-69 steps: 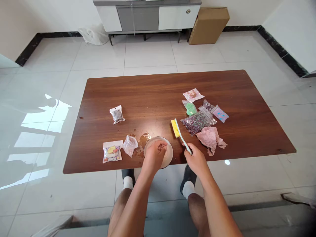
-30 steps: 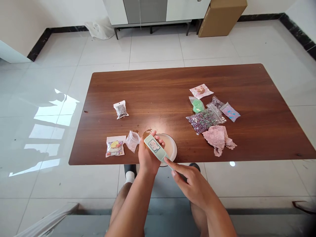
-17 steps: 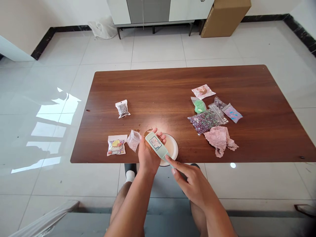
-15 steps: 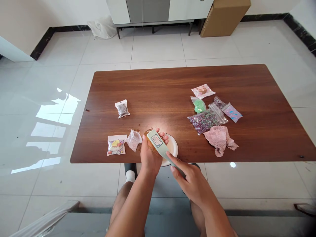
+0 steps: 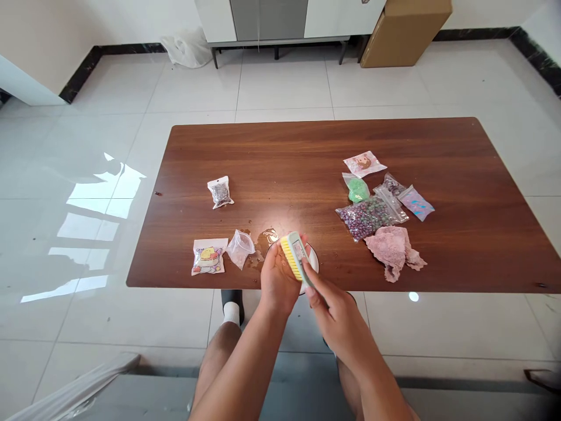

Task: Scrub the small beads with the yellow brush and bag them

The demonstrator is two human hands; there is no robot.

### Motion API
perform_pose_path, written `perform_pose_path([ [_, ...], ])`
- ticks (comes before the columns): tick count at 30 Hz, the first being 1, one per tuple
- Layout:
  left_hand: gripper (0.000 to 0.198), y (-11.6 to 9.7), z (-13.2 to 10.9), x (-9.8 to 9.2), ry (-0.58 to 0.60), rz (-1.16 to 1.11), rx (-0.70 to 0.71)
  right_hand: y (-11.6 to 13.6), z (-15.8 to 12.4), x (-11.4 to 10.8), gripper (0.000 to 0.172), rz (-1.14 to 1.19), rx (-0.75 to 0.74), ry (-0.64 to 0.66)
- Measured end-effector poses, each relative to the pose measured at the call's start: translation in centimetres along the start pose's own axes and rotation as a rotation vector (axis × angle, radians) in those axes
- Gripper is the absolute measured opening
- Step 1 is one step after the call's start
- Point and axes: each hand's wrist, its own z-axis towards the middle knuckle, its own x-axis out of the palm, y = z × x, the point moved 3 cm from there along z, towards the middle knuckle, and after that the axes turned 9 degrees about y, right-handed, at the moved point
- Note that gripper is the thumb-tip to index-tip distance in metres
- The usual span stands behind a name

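Note:
My right hand (image 5: 335,307) is closed around the handle of a brush (image 5: 298,257) with a pale green back and yellow bristles. The brush is tilted on its side, its bristles facing left. Palm up, my left hand (image 5: 280,280) lies cupped against the brush head, fingers partly hidden behind it. Below both hands, a white plate (image 5: 314,263) with a dark rim sits at the table's near edge, mostly covered. To the left are a small clear mesh-like bag (image 5: 241,248) and a cartoon-printed packet (image 5: 209,256).
Water (image 5: 268,235) is spilled on the brown table (image 5: 272,152). A small packet (image 5: 220,192) lies at left. On the right are a bead bag (image 5: 366,217), a green-filled bag (image 5: 357,189), a pink packet (image 5: 364,164), a purple packet (image 5: 416,202) and a pink cloth (image 5: 392,251).
The brush has rolled in my right hand from back-up to side-on, so its yellow bristles now show. Both hands have shifted slightly right, and the camera view has moved a little.

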Motion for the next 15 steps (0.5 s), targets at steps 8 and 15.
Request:
perform_pose_path([
  [8, 0.047, 0.2, -0.7, 0.4, -0.083, 0.11, 0.113, 1.8, -0.2, 2.0, 0.058, -0.215, 0.054, 0.083],
  [15, 0.048, 0.0, -0.4, 0.4, -0.047, 0.081, 0.133, 1.3, -0.5, 1.1, 0.053, 0.007, 0.054, 0.11],
])
